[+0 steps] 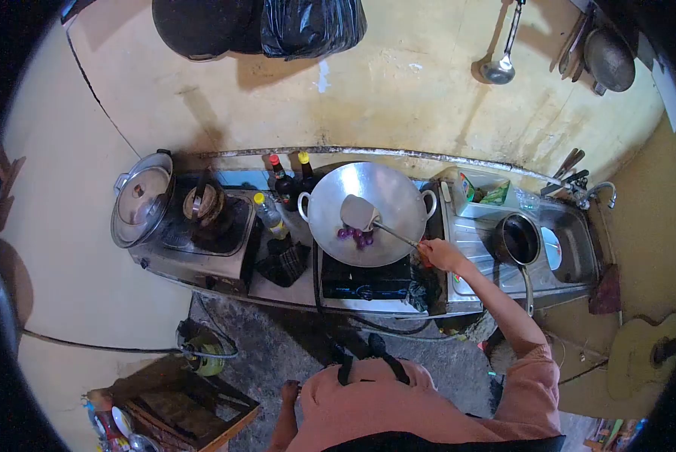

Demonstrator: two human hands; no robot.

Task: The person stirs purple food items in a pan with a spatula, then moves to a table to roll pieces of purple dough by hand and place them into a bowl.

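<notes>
My right hand (pixel 443 256) is wrapped round the handle of a metal spatula (pixel 359 213). The spatula's broad blade rests inside a large two-handled wok (pixel 398 188), touching or just above several purple pieces that look like shallots (pixel 359 236). The wok stands on a black gas stove (pixel 368 286). Low beside my body hangs my left hand (pixel 290 390), away from the counter; its fingers are too small and dark to make out.
Left of the wok stand a yellow-capped bottle (pixel 270 216), two dark bottles, a dark cloth (pixel 284 264) and a second stove (pixel 195 260). A saucepan (pixel 518 239) sits by the sink (pixel 579 248) at right. A ladle (pixel 498 71) hangs on the wall.
</notes>
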